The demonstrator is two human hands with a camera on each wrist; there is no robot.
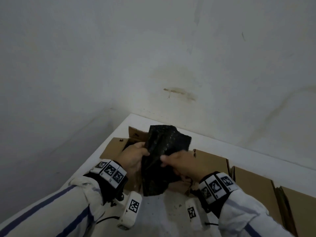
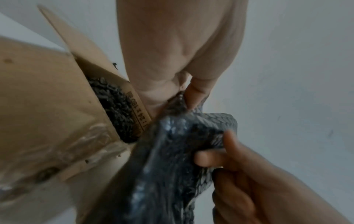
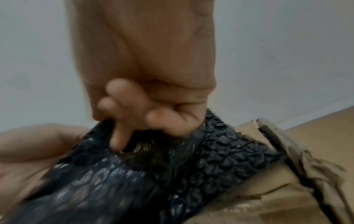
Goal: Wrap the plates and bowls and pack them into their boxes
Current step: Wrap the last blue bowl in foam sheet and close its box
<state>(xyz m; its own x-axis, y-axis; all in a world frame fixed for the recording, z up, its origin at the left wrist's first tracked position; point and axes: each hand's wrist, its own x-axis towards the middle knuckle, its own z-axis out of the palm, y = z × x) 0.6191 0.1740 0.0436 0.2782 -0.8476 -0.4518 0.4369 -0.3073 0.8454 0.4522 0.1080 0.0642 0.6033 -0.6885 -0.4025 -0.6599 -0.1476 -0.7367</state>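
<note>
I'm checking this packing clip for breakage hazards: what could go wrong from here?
1. The black bubble wrap is held in the air by both hands, left hand and right hand, above the open cardboard box. If something is inside, which cannot be seen, a slip could drop it.
2. More black bubble wrap already fills the box, so space may be tight.

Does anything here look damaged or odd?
Yes: the cardboard box beside the black bubble wrap has a torn, crumpled flap edge in the right wrist view. The wall behind the table carries a brownish stain.
</note>
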